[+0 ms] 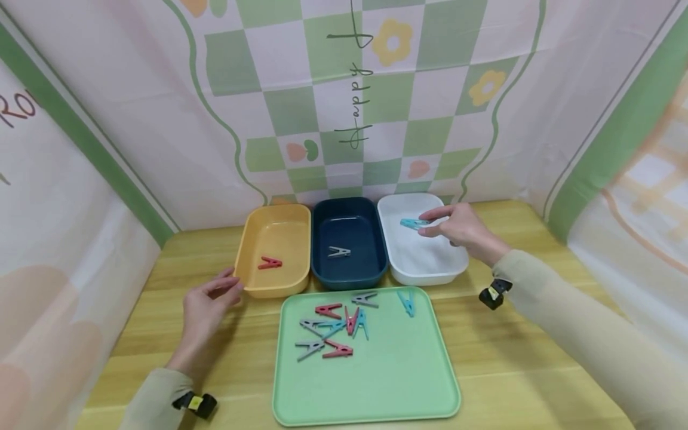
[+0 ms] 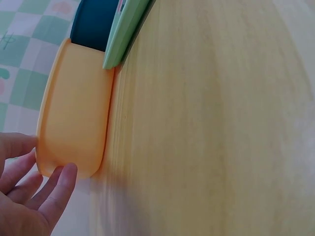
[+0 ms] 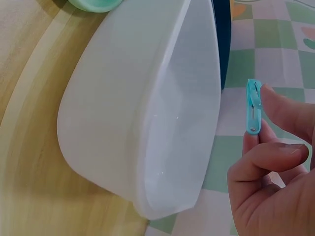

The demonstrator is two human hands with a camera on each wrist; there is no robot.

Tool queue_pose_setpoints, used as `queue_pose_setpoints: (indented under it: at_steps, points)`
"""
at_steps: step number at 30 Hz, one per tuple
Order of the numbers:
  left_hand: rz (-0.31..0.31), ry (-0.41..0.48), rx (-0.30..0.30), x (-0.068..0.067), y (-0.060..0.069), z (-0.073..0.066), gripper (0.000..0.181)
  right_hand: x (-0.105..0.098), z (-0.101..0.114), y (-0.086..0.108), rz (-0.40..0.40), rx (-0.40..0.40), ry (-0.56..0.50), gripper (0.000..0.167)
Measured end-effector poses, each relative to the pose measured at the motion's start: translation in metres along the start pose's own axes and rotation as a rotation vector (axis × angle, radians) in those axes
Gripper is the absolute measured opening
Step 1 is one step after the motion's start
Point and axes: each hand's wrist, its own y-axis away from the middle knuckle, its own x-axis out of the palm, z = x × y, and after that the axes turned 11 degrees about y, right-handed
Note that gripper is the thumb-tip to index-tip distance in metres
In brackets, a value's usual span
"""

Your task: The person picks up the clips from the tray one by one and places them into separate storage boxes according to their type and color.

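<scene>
My right hand (image 1: 463,230) pinches a light blue clothespin (image 1: 412,223) between thumb and fingers, held over the white bin (image 1: 424,263). In the right wrist view that clothespin (image 3: 253,107) is above the bin's rim level, apart from its wall. My left hand (image 1: 208,307) touches the near left corner of the yellow bin (image 1: 274,227) with fairly straight fingers. A red clothespin (image 1: 270,263) lies in the yellow bin, and a grey clothespin (image 1: 339,252) in the dark blue bin (image 1: 349,218). Several red, grey and blue clothespins lie on the green tray (image 1: 376,388).
The three bins stand side by side along the back of the wooden table (image 1: 500,370), with the tray right in front of them. A patterned cloth (image 1: 338,107) hangs behind. On the tray, one blue clothespin (image 1: 407,303) sits apart near the upper right corner.
</scene>
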Motion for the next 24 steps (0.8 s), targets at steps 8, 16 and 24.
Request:
queue_pose_setpoints:
  at_steps: [8, 16, 24]
  points:
    - [-0.005, 0.007, 0.01, 0.0, 0.0, 0.0, 0.026, 0.008, 0.005, -0.011, 0.035, 0.017, -0.029, 0.05]
    - [0.001, 0.016, 0.015, 0.0, 0.0, 0.0, 0.027, 0.016, -0.004, -0.024, 0.038, 0.056, -0.027, 0.05]
    - [0.002, 0.03, 0.019, 0.001, 0.001, -0.002, 0.027, 0.021, -0.009, -0.032, 0.027, 0.09, -0.042, 0.048]
